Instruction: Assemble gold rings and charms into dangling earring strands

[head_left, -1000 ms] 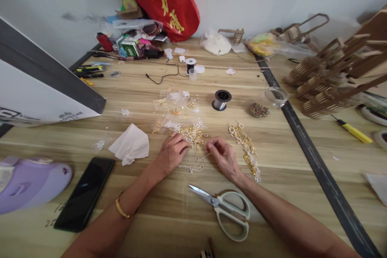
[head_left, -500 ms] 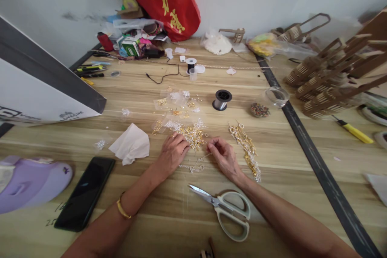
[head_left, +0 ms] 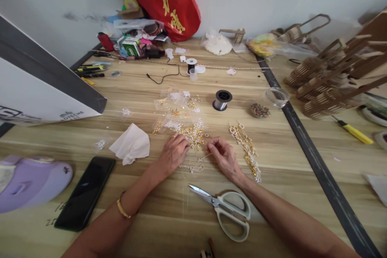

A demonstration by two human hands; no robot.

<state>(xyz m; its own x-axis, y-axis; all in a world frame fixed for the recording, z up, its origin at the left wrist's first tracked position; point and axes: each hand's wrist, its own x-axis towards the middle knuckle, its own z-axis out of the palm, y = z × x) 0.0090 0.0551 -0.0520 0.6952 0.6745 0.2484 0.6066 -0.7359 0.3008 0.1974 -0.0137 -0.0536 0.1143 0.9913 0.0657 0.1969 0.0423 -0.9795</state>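
Observation:
A loose pile of small gold and silver beads (head_left: 196,137) lies between my hands. My left hand (head_left: 174,154) rests at the pile's left lower edge, fingers bent together and pointing into it; whatever its fingertips hold is hidden. On the other side, my right hand (head_left: 223,156) is closed in a pinch, with thumb and forefinger at the end of a thin silver chain (head_left: 196,168). The rest of that chain lies curved on the wood just below the pile. Open-bladed scissors with pale handles (head_left: 234,213) lie nearer to me. Finished-looking gold and silver chains (head_left: 246,149) lie right of my right hand.
Small bags of findings (head_left: 178,98) lie beyond the pile. A wire spool (head_left: 223,100) and a glass jar with coloured beads (head_left: 260,109) stand further right. A tissue (head_left: 132,145), a phone (head_left: 85,193) and a white box (head_left: 45,84) are at the left.
My left hand has shifted very slightly at the edge of the bead pile. The right hand and the chain look the same.

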